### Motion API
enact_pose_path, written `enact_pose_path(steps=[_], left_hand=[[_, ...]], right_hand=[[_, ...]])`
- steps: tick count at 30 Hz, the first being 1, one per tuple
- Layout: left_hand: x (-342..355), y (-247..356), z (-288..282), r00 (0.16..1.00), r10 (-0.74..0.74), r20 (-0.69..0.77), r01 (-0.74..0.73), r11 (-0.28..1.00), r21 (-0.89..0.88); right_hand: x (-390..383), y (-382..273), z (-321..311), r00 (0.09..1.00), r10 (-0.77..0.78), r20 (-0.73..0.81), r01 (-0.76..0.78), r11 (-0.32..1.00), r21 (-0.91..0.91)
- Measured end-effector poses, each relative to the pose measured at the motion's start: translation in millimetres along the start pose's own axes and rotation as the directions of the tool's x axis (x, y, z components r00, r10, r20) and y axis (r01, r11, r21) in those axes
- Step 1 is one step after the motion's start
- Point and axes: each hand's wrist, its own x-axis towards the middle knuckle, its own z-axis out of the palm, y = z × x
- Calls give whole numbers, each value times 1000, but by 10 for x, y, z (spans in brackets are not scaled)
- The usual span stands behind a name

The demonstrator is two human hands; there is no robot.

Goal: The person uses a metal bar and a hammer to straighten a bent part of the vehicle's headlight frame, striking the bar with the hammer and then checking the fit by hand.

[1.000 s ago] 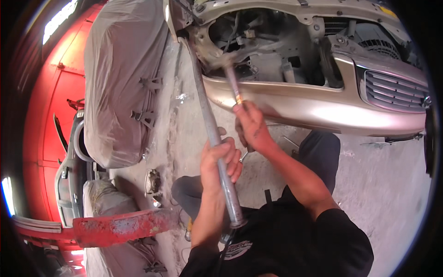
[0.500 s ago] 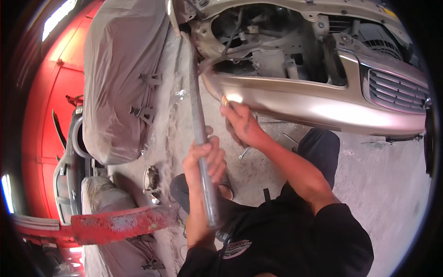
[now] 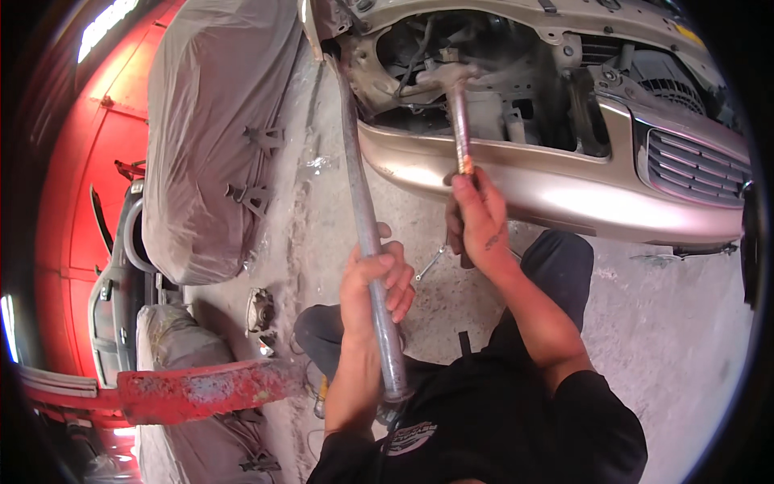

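Note:
My left hand (image 3: pixel 363 290) is closed round a long grey metal pipe (image 3: pixel 352 153), which runs from near my stomach to the left end of the car's front, at the edge of a bare metal panel (image 3: pixel 312 28). My right hand (image 3: pixel 480 218) is closed on the handle of a hammer (image 3: pixel 460 121); its head is blurred, raised in front of the open headlamp cavity, right of the pipe. Below them runs the car's champagne bumper (image 3: pixel 556 194), with the grille (image 3: pixel 693 165) to the right.
Covered vehicle bodies or parts (image 3: pixel 214 129) lie left, before a red door (image 3: pixel 81 202). A red painted beam (image 3: pixel 201 391) crosses at lower left. A metal part (image 3: pixel 260 310) and a wrench (image 3: pixel 429 264) lie on the concrete floor around my knees.
The hammer swung left toward the pipe's far part half a second ago and is now back to the right, with my right hand shifted right. My left hand still grips the pipe.

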Motion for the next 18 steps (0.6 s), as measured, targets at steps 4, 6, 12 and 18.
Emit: enact_pose_path(steps=[4,6,12,18], left_hand=[[-5,49,-30,1000,1,6,-1,1000,-23],[-6,63,-10,1000,3,15,-2,1000,-24],[-34,148,-182,997,-17,81,32,981,-193],[37,61,-113,998,1,66,8,990,-139]], right_hand=[[51,-164,-32,961,-178,-211,202,975,96],[116,-247,137,901,-163,-401,252,951,179],[256,334,519,965,-243,95,258,944,-205],[50,-26,247,998,-28,-52,34,994,104]])
